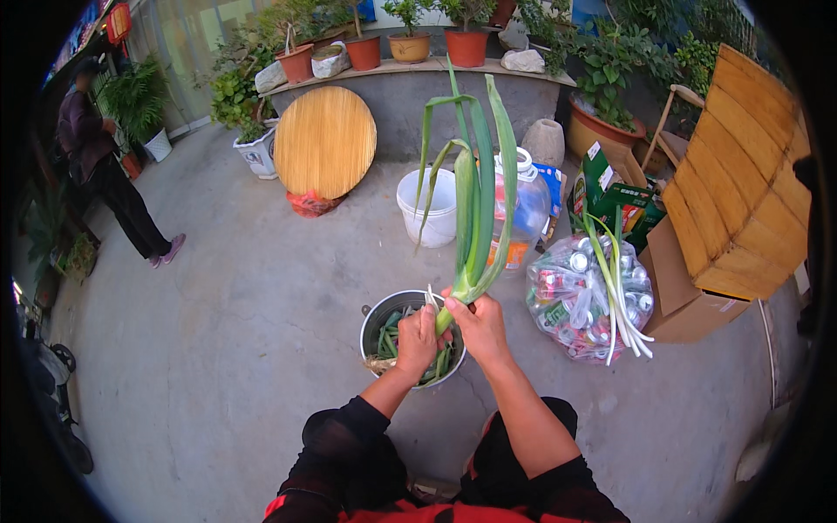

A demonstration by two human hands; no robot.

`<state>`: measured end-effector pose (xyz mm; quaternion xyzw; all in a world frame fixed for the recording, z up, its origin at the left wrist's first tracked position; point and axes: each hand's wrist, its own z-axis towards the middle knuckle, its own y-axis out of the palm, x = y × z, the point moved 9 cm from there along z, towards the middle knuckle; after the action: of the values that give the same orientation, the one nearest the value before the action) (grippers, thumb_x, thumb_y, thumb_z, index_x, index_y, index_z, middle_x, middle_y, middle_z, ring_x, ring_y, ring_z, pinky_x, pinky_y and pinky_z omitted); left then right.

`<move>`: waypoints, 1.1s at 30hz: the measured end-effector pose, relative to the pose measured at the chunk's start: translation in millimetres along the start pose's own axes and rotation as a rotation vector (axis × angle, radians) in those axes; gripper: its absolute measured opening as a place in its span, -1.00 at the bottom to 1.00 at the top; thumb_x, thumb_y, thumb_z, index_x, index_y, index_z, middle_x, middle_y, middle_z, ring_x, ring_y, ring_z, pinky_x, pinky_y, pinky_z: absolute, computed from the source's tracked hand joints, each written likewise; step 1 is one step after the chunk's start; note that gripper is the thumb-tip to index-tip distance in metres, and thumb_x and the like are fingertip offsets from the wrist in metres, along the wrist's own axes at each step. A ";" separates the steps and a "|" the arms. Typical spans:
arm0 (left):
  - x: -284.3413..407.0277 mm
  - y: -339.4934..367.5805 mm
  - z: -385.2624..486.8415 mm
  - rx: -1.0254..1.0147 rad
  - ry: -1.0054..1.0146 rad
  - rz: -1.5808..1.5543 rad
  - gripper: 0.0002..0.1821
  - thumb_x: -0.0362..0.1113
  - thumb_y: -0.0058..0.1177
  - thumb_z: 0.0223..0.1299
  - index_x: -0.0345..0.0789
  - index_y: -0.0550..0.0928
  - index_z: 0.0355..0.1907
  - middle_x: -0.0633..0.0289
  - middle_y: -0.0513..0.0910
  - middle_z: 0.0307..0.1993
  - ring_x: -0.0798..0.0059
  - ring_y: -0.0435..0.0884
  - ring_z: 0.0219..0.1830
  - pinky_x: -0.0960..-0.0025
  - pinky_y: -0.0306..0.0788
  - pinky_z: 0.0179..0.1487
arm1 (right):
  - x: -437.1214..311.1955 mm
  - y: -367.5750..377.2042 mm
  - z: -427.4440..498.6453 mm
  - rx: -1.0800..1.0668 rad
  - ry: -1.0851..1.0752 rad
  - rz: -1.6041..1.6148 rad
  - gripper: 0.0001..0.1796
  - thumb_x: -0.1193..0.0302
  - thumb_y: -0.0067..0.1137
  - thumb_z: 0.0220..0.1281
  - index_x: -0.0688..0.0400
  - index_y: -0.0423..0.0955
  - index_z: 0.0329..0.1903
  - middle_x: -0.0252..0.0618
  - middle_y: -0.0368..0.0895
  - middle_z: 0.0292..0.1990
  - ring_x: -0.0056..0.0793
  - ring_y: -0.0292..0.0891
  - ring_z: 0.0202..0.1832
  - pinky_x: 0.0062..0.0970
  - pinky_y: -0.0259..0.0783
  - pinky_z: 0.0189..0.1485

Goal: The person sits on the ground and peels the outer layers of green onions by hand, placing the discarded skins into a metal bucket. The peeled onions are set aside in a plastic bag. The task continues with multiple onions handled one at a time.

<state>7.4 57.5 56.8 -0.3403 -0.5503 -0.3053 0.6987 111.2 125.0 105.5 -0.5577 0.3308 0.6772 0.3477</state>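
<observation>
My right hand (pixel 480 323) grips a large green onion (pixel 481 189) where its leaves fan out from the stalk. The long leaves point away from me, and a few are bent over. Lower on the same stalk, my left hand (pixel 418 338) is closed around it. A pale strip of skin (pixel 430 297) sticks up by the left thumb. Beneath both hands stands a metal pot (pixel 363 327) holding green leaf scraps (pixel 389 340). A bundle of roots (pixel 380 364) shows beside the left hand, over the pot; its join to the stalk is hidden.
To the right, several peeled green onions (pixel 618 294) lie on a clear bag of crushed cans (pixel 556 307). Beyond the pot are a white bucket (pixel 426 219) and a large plastic jug (pixel 526 222). A cardboard box (pixel 680 301) sits far right. A person (pixel 88 144) stands at left.
</observation>
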 end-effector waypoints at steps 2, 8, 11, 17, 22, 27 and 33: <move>1.1 1.2 -0.3 -0.005 -0.015 -0.016 -0.43 -0.10 -0.42 0.47 -0.37 0.48 -0.61 0.24 0.54 -0.73 0.60 0.43 -0.76 0.47 0.34 -0.63 | -0.5 -1.0 1.9 0.011 -0.047 -0.010 -0.79 0.42 0.13 0.21 0.30 0.49 -0.19 -0.30 0.53 -0.55 -0.64 0.38 -0.65 -0.57 0.33 -0.59; -2.8 0.3 -0.1 0.001 -0.011 -0.022 -0.42 -0.11 -0.45 0.47 -0.37 0.48 -0.61 0.23 0.54 -0.72 0.58 0.44 -0.76 0.46 0.35 -0.64 | 5.0 -1.1 1.9 0.018 -0.087 -0.032 -0.80 0.41 0.13 0.21 0.31 0.50 -0.21 -0.29 0.54 -0.53 -0.64 0.41 -0.61 -0.56 0.34 -0.57; -0.6 0.2 -1.0 -0.008 -0.037 0.014 -0.43 -0.12 -0.46 0.47 -0.37 0.48 -0.61 0.22 0.55 -0.72 0.58 0.45 -0.77 0.46 0.35 -0.63 | 4.6 0.6 1.4 -0.005 -0.032 -0.004 -0.80 0.41 0.13 0.21 0.31 0.50 -0.21 -0.29 0.53 -0.53 -0.65 0.41 -0.61 -0.57 0.34 -0.57; -8.8 2.2 -0.7 -0.008 -0.080 -0.114 -0.44 -0.10 -0.43 0.48 -0.43 0.53 -0.49 0.17 0.57 -0.68 0.54 0.49 -0.74 0.45 0.39 -0.63 | 12.7 1.0 2.5 -0.004 -0.029 0.070 -0.81 0.43 0.13 0.22 0.30 0.49 -0.19 -0.34 0.50 -0.55 -0.67 0.38 -0.64 -0.58 0.31 -0.61; -24.5 -7.6 3.5 0.065 -0.114 -0.206 -0.49 -0.09 -0.40 0.47 -0.48 0.53 -0.32 0.08 0.59 -0.63 0.44 0.54 -0.72 0.46 0.42 -0.64 | 3.5 5.5 -3.0 -0.058 0.048 -0.012 -0.75 0.40 0.10 0.27 0.33 0.48 -0.12 -0.29 0.59 -0.41 -0.67 0.46 -0.47 -0.61 0.40 -0.43; -36.7 -2.4 6.0 0.049 -0.170 -0.392 -0.53 -0.15 -0.38 0.45 -0.50 0.49 -0.37 0.07 0.55 -0.58 0.40 0.54 -0.66 0.39 0.45 -0.59 | 6.4 7.6 -0.9 -0.067 0.044 0.017 -0.77 0.45 0.12 0.24 0.34 0.46 -0.12 -0.29 0.59 -0.41 -0.67 0.45 -0.53 -0.60 0.40 -0.51; -42.9 -0.4 7.2 0.048 -0.171 -0.442 -0.52 -0.14 -0.38 0.45 -0.52 0.52 -0.31 0.05 0.57 -0.60 0.36 0.56 -0.70 0.40 0.47 -0.63 | 10.0 7.0 -0.6 -0.058 0.069 0.050 -0.80 0.51 0.14 0.20 0.31 0.46 -0.13 -0.31 0.55 -0.47 -0.68 0.42 -0.56 -0.60 0.36 -0.55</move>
<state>-5.8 65.4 16.2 -0.2194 -0.6757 -0.4078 0.5736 104.3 121.7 96.0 -0.5820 0.3366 0.6754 0.3029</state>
